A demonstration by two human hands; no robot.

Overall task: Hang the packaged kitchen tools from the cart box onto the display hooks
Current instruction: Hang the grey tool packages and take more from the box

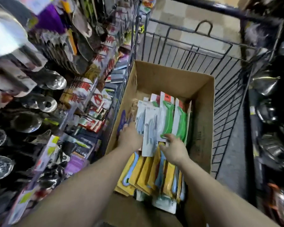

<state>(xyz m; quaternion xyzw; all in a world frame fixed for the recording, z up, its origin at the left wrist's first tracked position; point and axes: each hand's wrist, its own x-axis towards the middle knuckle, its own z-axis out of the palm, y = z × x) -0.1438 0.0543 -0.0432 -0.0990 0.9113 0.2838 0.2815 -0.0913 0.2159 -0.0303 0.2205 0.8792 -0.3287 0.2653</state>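
Your two hands were down inside the cardboard box (202, 102) in the wire cart (228, 66), and the thing to lift lay straight ahead of them: a grey-white knife pack (150, 126), its long axis running away from you toward the far wall of the box. Your left hand (129, 136) was touching the pack's left edge, fingers reaching onto the cards there; whether it had truly gripped them, the blur did not let anyone tell. Your right hand (174, 148) hovered just beside the pack's right lower edge, fingers spread and loosely bent, holding nothing. The left was the nearer.

Green packs (181, 122) lay just to the right of it, lined up the same way, and yellow-backed packs (143, 172) overlapped beneath your wrists (crowded at the near end). The box walls stood close on both sides, so the free way out looked to be upward.

The display hooks (82, 66), already thick with stock, ran along your left, just beyond the cart's side, so I judged the lift would need to clear the box rim and the cart wire before swinging left.
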